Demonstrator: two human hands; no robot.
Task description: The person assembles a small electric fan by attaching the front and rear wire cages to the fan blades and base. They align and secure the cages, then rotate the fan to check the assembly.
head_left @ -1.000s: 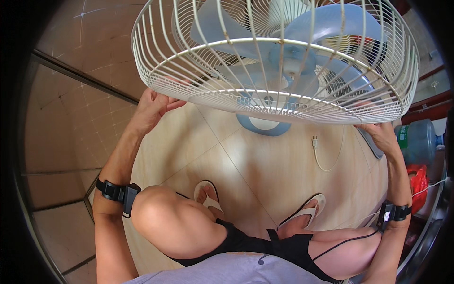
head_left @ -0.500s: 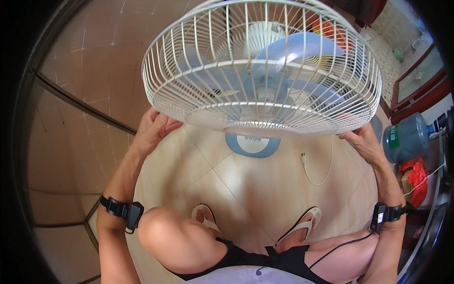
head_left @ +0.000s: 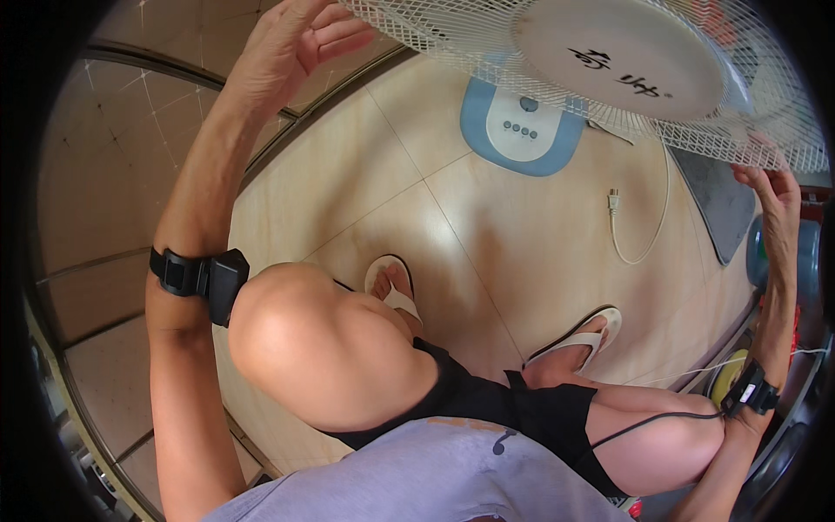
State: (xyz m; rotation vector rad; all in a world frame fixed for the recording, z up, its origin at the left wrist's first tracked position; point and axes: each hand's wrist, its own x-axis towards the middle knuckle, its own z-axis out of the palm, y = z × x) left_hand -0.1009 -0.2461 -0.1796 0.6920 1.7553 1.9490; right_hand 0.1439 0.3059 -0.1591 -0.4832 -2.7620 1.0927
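Note:
A white wire fan grille (head_left: 452, 39) spans the top of the view, cut off by its edge. In its middle sits a round white disc (head_left: 617, 56) with dark lettering. My left hand (head_left: 283, 52) is beside the grille's left rim, several fingers stretched out and apart. Part of that hand leaves the view, so contact with the rim cannot be told. At the right rim, my right hand (head_left: 770, 183) pinches the grille between thumb and fingers, with some fingers behind the wires. Below the grille, the fan's blue and white base (head_left: 522, 130) with small buttons stands on the floor.
A pale cord with a plug (head_left: 614, 202) lies on the tiled floor (head_left: 417, 209). Right of it are a dark grey mat (head_left: 718, 204) and a blue water bottle (head_left: 804, 252). Brown glossy panels (head_left: 104, 174) line the left. My sandalled feet stand below.
The view has tilted and shifted down, so the grille sits higher and its front disc faces me more. Both hands appear higher in the picture, still beside the rim.

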